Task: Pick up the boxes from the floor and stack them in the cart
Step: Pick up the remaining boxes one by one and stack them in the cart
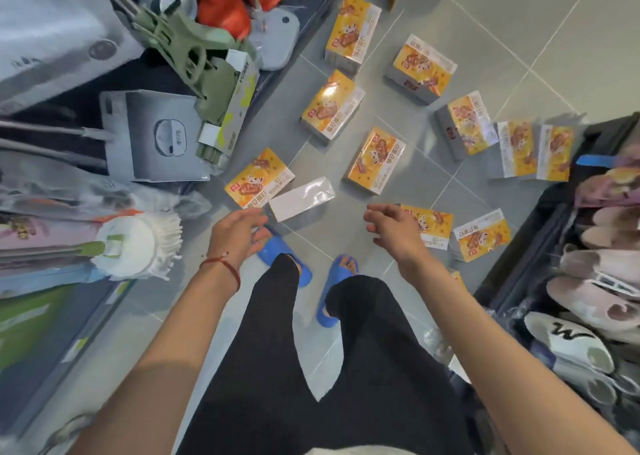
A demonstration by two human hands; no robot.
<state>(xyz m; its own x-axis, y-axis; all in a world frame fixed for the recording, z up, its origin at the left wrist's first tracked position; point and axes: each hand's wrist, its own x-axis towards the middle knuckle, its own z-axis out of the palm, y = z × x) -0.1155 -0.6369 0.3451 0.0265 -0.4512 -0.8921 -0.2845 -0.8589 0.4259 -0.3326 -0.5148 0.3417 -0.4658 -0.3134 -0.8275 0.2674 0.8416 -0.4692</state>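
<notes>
Several yellow-and-white boxes lie scattered on the grey tiled floor [540, 31]. One yellow box [258, 179] lies near my left hand, with a white-sided box [302, 198] just beside it. Another yellow box [375, 160] sits in the middle, and two more yellow boxes [429, 224] [483, 234] lie by my right hand. My left hand [239, 231] hovers with relaxed fingers just below the white-sided box, holding nothing. My right hand [391, 226] is stretched out empty above the floor. No cart is recognisable in view.
Shelves on the left hold mops [135, 243], grey cartons [156, 135] and green tools. A bin of slippers [595, 281] stands at the right. My feet in blue sandals [332, 281] stand on the tiles between them.
</notes>
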